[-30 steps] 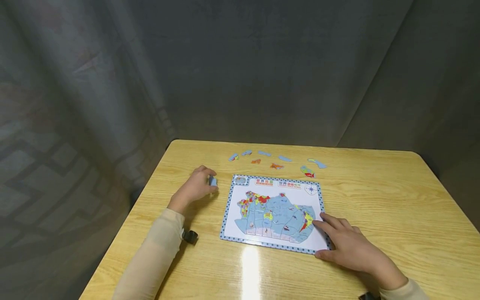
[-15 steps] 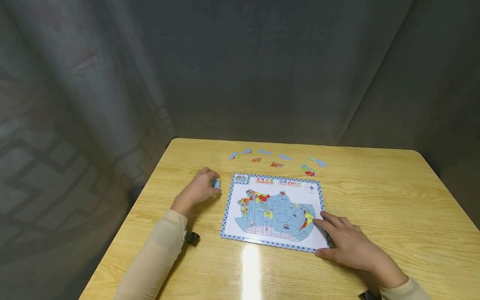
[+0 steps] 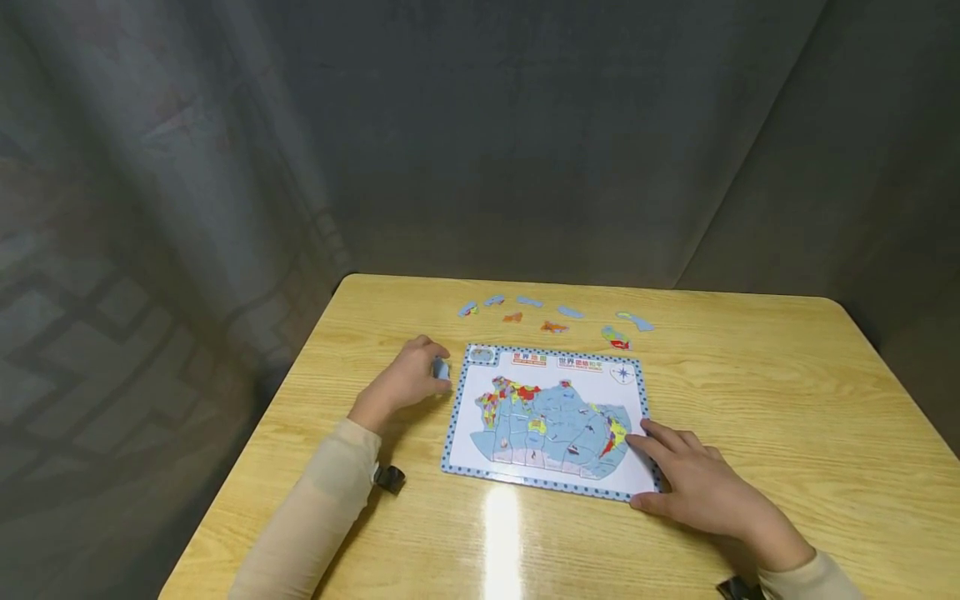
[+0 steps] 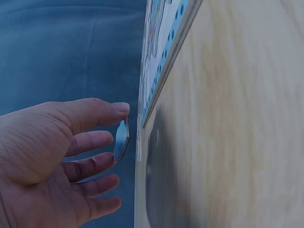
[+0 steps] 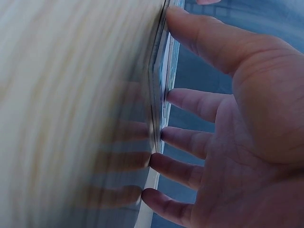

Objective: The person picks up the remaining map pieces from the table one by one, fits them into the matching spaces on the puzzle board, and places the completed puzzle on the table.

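Note:
My left hand (image 3: pixel 409 375) pinches a light-blue puzzle piece (image 3: pixel 441 369) between thumb and fingers, just left of the puzzle board. In the left wrist view the thin piece (image 4: pixel 122 140) stands edge-on at the thumb tip, above the table. The world-map puzzle board (image 3: pixel 555 495) lies flat, with a dotted blue border and many blue sea pieces joined in its lower part. Spread over the board's lower right corner, my right hand (image 3: pixel 693 487) touches it with thumb and fingertips. The right wrist view shows those fingers (image 5: pixel 190 140) lightly bent against the board's edge.
Behind the board lie several loose puzzle pieces, among them an orange piece (image 3: pixel 555 327), a green-and-red piece (image 3: pixel 617 337) and a long blue piece (image 3: pixel 528 301). The wooden table (image 3: pixel 787 375) ends at a dark grey curtain (image 3: pixel 525 150).
My left hand has moved slightly right toward the board's left edge, carrying the blue puzzle piece. The right hand stays on the board's corner.

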Demonstrator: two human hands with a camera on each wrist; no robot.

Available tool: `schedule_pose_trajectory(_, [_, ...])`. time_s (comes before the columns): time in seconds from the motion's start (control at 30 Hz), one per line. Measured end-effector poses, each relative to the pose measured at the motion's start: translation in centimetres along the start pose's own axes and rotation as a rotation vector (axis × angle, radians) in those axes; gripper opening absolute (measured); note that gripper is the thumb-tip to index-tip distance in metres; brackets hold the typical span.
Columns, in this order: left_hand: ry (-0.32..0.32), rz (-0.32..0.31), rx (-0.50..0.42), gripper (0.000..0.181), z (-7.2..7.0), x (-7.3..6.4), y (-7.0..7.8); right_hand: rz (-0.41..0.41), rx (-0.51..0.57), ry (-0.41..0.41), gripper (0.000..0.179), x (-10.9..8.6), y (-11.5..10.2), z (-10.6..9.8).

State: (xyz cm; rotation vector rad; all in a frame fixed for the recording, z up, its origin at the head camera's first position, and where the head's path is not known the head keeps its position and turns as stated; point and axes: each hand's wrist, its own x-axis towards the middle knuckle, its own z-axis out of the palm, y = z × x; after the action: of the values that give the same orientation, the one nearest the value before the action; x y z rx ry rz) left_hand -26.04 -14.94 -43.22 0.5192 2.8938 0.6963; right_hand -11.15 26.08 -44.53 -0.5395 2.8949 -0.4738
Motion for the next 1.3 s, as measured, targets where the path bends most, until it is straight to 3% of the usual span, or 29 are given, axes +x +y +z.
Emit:
schedule_pose_trajectory(0.37, [-0.002, 0.015, 0.016, 0.050, 0.5, -0.4, 0.7, 0.002, -0.011, 0.008, 0.083, 0.0, 0.0, 0.0])
schedule_pose_trajectory(1.3, [-0.083, 0.070, 0.071, 0.049, 2.3, -1.1, 2.7, -0.003, -0.002, 0.011, 0.084, 0.0, 0.2, 0.0])
